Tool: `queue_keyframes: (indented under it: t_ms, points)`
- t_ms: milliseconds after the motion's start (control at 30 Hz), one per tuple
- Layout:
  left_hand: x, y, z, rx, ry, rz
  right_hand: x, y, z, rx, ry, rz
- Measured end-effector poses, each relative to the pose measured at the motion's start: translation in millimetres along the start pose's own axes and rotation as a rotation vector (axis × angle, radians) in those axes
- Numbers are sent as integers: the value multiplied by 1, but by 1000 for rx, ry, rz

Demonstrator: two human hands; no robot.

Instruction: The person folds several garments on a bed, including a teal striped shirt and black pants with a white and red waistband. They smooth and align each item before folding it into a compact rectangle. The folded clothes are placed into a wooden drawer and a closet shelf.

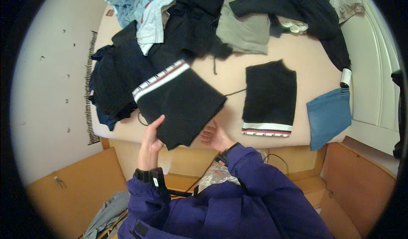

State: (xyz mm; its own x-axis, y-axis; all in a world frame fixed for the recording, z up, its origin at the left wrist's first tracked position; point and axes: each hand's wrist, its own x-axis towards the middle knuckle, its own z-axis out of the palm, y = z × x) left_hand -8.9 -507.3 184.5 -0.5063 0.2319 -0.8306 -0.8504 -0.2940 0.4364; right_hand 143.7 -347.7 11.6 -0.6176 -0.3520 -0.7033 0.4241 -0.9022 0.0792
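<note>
My left hand (152, 140) grips a folded black garment (183, 107) near its lower left edge, with the thumb on top. A white, red and patterned band runs along the garment's upper left side. It hangs tilted above the bed. My right hand (218, 137) is beside the garment's lower right edge, palm turned up and fingers apart, holding nothing. To the right, a second folded black garment (269, 95) with a similar band at its lower end lies flat on the pale sheet (229, 114).
Dark clothes (118, 76) are heaped at the left. Behind lie a grey-beige folded garment (245, 32), a white garment (153, 22) and light blue cloth (134, 0). At right are blue folded cloth (330, 118) and a small white-and-black cylinder (346, 78). Wooden panels (79, 181) flank me.
</note>
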Motion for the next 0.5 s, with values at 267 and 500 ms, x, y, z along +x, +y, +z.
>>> queue_keyframes:
  t_ms: [267,500]
  points:
    - [-121,-23,28,198,29,5,-32,-41,-2,298,-411,-214]
    - [-133,-66,55,501,-29,-35,-166,-106,-39,-53,-208,-81]
